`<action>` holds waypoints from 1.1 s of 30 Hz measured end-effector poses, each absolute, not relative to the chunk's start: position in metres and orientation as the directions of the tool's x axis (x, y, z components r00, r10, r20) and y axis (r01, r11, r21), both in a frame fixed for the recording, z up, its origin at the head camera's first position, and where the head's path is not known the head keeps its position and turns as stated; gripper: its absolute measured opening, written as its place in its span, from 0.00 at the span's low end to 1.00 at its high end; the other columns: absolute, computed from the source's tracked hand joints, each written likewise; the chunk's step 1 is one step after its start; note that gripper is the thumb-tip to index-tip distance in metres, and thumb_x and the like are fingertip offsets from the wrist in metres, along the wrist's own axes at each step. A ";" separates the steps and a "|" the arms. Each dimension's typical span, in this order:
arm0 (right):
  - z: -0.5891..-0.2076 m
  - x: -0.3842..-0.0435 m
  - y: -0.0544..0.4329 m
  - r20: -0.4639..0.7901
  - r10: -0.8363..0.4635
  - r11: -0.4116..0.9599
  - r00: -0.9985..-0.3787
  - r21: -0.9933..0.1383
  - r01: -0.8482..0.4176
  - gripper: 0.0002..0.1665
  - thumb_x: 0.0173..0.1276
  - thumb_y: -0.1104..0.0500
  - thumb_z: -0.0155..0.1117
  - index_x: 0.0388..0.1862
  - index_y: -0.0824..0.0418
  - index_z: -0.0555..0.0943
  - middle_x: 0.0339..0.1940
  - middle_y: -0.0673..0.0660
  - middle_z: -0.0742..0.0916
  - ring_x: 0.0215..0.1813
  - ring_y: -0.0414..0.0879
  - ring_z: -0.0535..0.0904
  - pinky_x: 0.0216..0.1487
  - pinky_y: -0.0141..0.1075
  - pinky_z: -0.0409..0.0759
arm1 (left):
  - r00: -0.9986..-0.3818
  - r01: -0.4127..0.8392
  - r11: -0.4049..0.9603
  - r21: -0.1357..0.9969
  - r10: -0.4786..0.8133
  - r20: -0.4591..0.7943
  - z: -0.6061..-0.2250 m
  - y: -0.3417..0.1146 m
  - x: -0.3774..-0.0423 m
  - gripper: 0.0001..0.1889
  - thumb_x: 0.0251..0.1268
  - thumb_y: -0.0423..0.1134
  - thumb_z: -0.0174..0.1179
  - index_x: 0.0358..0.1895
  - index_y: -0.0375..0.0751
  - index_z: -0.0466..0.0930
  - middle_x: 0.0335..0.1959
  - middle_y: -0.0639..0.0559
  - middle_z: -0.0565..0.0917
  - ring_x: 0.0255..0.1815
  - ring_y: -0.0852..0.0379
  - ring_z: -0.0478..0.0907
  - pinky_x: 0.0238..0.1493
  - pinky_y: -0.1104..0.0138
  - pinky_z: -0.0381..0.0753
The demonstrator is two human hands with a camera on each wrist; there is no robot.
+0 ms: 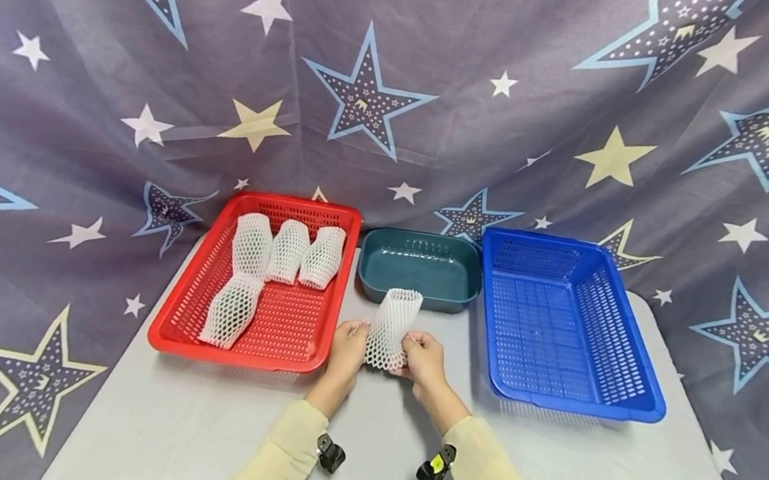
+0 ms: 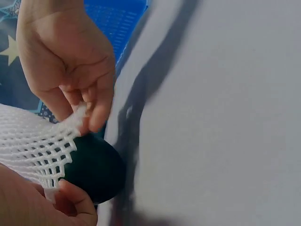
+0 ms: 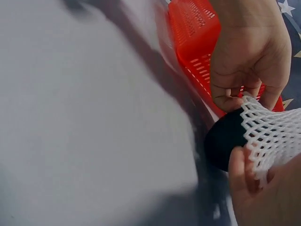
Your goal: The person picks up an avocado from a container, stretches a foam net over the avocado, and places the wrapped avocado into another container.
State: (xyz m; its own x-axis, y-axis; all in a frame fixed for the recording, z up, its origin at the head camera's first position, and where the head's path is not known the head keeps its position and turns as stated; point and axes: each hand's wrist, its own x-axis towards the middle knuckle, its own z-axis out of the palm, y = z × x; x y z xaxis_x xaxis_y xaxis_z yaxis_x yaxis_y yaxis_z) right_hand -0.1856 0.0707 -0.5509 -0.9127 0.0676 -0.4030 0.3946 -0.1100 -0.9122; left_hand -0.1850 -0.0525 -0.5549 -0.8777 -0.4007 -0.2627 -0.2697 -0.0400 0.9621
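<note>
Both hands meet at a white foam net sleeve (image 1: 390, 330) over the table's middle. My left hand (image 1: 346, 351) pinches its near rim from the left, and my right hand (image 1: 424, 359) pinches the opposite side. From the sleeve's end shows a smooth, dark green rounded thing (image 2: 96, 169) in the left wrist view; the right wrist view shows the same dark rounded thing (image 3: 225, 140). Its kind cannot be told, as the net and fingers hide much of it.
A red basket (image 1: 177, 318) at left holds several white net sleeves (image 1: 232, 309); what they contain is unclear. A dark green basin (image 1: 421, 265) stands behind the hands, and a blue basket (image 1: 541, 325) at right. A star-patterned curtain (image 1: 456, 136) hangs behind the table.
</note>
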 end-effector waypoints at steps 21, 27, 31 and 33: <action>-0.551 -0.192 0.097 -0.347 0.199 -0.082 -0.917 -0.938 0.337 0.07 0.75 0.68 0.52 0.43 0.72 0.77 0.30 0.53 0.77 0.29 0.41 0.75 0.29 0.33 0.81 | -0.866 -0.326 -0.090 0.941 -0.370 -0.335 -0.558 -0.028 -0.186 0.10 0.71 0.32 0.57 0.46 0.30 0.84 0.36 0.47 0.85 0.28 0.60 0.72 0.27 0.72 0.72; -0.558 -0.193 0.103 -0.334 0.233 -0.051 -0.913 -0.942 0.331 0.07 0.74 0.68 0.54 0.40 0.71 0.79 0.28 0.51 0.79 0.29 0.40 0.75 0.29 0.31 0.79 | -0.863 -0.355 -0.100 0.929 -0.346 -0.367 -0.564 -0.026 -0.191 0.11 0.73 0.34 0.58 0.48 0.29 0.85 0.37 0.46 0.83 0.31 0.58 0.73 0.28 0.72 0.75; -0.562 -0.194 0.106 -0.331 0.234 -0.062 -0.914 -0.944 0.325 0.07 0.74 0.68 0.56 0.40 0.73 0.80 0.26 0.50 0.82 0.28 0.39 0.76 0.29 0.31 0.79 | -0.862 -0.361 -0.096 0.928 -0.346 -0.371 -0.568 -0.026 -0.194 0.11 0.73 0.33 0.58 0.48 0.28 0.85 0.41 0.43 0.85 0.35 0.57 0.75 0.30 0.72 0.76; -0.563 -0.194 0.108 -0.334 0.234 -0.068 -0.913 -0.942 0.327 0.08 0.75 0.68 0.56 0.42 0.74 0.80 0.27 0.50 0.82 0.28 0.39 0.76 0.29 0.30 0.80 | -0.863 -0.361 -0.095 0.928 -0.344 -0.371 -0.570 -0.027 -0.195 0.11 0.73 0.33 0.58 0.47 0.28 0.85 0.43 0.41 0.86 0.37 0.57 0.76 0.32 0.72 0.76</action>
State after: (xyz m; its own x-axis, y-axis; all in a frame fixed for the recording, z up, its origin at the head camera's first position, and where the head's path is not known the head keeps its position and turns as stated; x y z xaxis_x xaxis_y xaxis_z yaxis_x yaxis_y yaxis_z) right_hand -0.1943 0.1084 -0.5632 -0.9130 0.2343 -0.3340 0.3274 -0.0676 -0.9425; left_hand -0.1947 -0.0266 -0.5703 -0.8625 -0.3440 -0.3710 -0.3613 -0.0947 0.9276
